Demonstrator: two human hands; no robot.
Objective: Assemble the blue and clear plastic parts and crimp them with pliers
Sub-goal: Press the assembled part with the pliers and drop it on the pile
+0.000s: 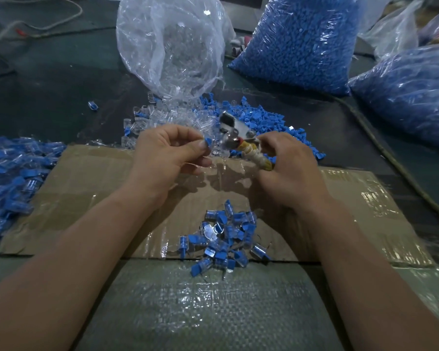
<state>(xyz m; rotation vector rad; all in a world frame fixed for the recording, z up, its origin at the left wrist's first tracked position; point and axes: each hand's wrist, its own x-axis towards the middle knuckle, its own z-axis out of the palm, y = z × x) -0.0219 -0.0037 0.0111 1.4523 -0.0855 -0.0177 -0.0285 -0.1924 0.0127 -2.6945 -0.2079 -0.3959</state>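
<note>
Cardboard (86,178), brown and shiny with tape, lies flat under the work. Left hand (162,153) pinches a small blue plastic part (208,142) between curled fingers; right hand (289,171) grips metal pliers (238,129) by cord-wrapped handles. Assembled blue-and-clear pieces (226,236) lie heaped on the cardboard nearer the person

blue parts (260,117); clear bag (170,46); brown cardboard (360,198); yellow-wrapped pliers (254,153)

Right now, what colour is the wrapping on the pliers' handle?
Yellowish and off-white wrapping; the head view shows it best.
</note>
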